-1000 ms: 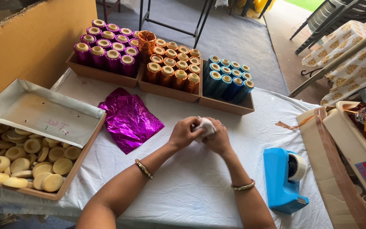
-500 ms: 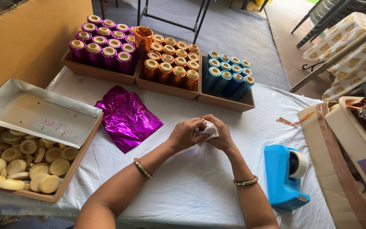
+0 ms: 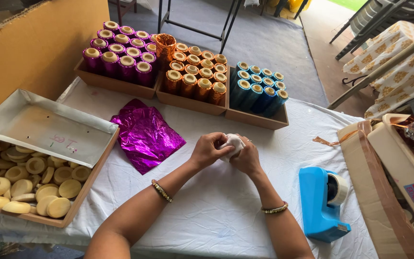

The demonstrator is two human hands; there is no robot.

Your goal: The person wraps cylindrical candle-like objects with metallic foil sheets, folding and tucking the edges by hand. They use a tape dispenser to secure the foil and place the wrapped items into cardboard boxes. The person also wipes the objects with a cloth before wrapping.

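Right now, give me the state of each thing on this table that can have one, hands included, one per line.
Left hand: closed around the small white lump.
Right hand: gripping the same lump.
Crinkled purple foil sheet: lying flat, unwrapped.
Blue tape dispenser: upright, roll loaded.
Wooden tray of pale yellow discs: part covered by a grey metal lid.
Three wooden trays of foil-wrapped rolls: full, rolls standing upright.

A foil sheet (image 3: 145, 134) lies left of the hands, a tape dispenser (image 3: 323, 204) right, trays of wrapped rolls (image 3: 186, 76) far behind.
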